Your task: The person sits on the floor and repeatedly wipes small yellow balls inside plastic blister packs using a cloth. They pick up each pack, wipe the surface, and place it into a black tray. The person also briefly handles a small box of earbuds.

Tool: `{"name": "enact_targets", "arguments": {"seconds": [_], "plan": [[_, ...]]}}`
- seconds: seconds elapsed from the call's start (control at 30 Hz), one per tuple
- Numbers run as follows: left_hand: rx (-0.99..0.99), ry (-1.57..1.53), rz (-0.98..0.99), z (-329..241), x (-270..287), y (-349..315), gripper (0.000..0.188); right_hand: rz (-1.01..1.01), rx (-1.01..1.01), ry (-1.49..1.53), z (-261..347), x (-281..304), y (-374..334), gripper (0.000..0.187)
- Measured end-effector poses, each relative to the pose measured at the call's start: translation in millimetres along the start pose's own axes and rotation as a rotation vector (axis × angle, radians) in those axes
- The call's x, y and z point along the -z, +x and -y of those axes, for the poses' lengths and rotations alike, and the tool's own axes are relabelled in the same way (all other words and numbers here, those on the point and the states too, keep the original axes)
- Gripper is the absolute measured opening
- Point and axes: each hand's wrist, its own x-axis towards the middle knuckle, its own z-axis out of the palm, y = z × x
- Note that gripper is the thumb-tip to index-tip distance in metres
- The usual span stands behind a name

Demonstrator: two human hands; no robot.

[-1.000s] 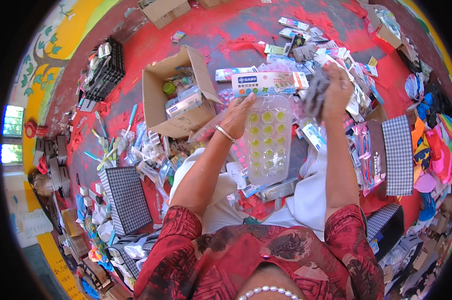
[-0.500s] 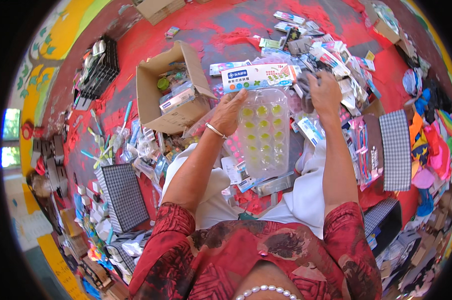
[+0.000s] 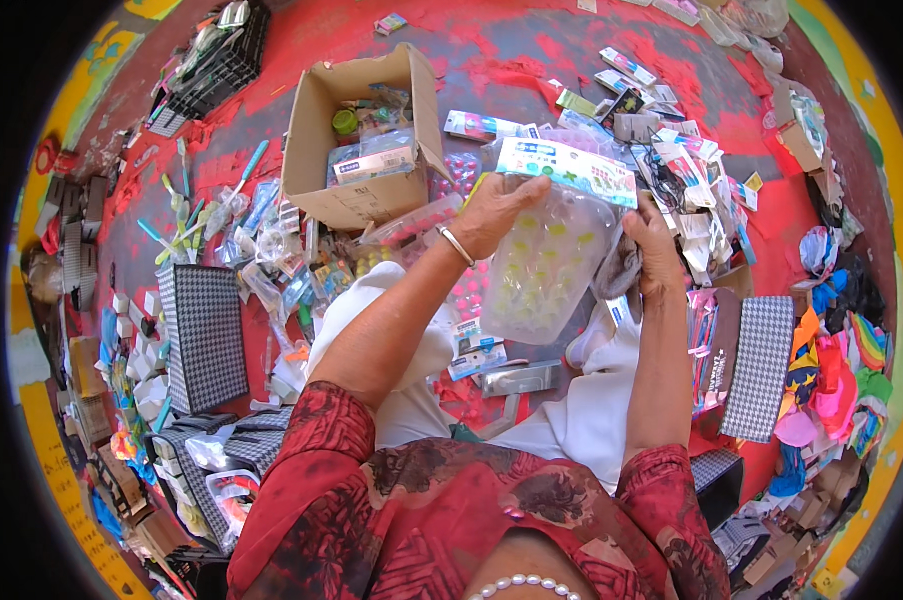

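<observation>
In front of my chest hangs a clear plastic ice cube tray with pale green cups, bagged under a white printed header card. My left hand is closed on its upper left side, thumb lying along the card. My right hand is closed round a bunched dark grey cloth, beside the card's lower right corner. Whether those fingers also pinch the card I cannot tell. Beneath the tray, pink-dotted packs show in part between my legs.
A brown cardboard box of packaged goods stands open at the far left. Many small packages are heaped at the far right. Houndstooth-patterned boxes stand at the left, and another patterned box at the right, near colourful cloths.
The tray has tilted, its card's right end now lower. My right hand has come down beside the card's right corner with the grey cloth. The view has shifted a little.
</observation>
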Motion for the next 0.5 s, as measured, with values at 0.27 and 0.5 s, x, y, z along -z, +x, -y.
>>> {"name": "enact_targets", "arguments": {"seconds": [0.27, 0.5], "plan": [[-0.067, 0.120, -0.094, 3, -2, 4, 0.058, -0.072, 0.216, -0.110, 13, -23, -4, 0.032], [-0.484, 0.567, -0.184, 31, -23, 12, 0.125, -0.396, 0.528, -0.156, 17, -44, -13, 0.022]]}}
